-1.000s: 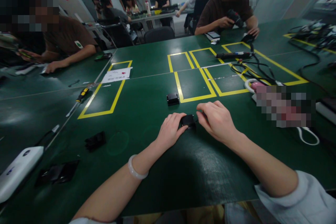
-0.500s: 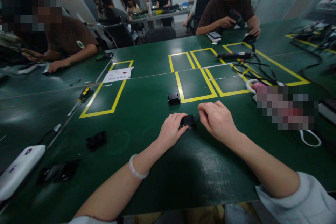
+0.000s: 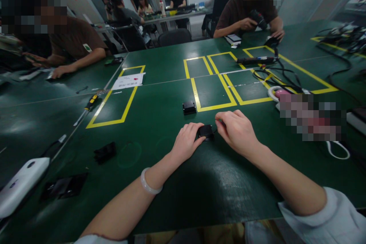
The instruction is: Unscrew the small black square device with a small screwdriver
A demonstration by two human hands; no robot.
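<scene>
Near the middle of the table, a small black rectangular block [image 3: 206, 132] lies flat. My left hand [image 3: 187, 140] grips it from the left, thumb on the near side and fingers on the far side. Just right of the block, my right hand [image 3: 237, 131] is closed in a pinch. A thin dark piece shows between its fingertips and the block's right side; its kind is too small to make out. A second black block [image 3: 189, 108], much like the first, sits a little farther away, beside the yellow tape. No hand touches that one.
Black parts [image 3: 105, 152] and a flat black piece [image 3: 64, 187] lie on the left, near a white device [image 3: 24, 187]. A yellow-black screwdriver [image 3: 92, 101] rests beyond. Black cables [image 3: 286, 78] and a pen-shaped black tool [image 3: 256, 61] lie right. Two people sit across the green table [image 3: 160, 99].
My hands and the black block stay almost in place. In the background, a person at the far table has shifted slightly.
</scene>
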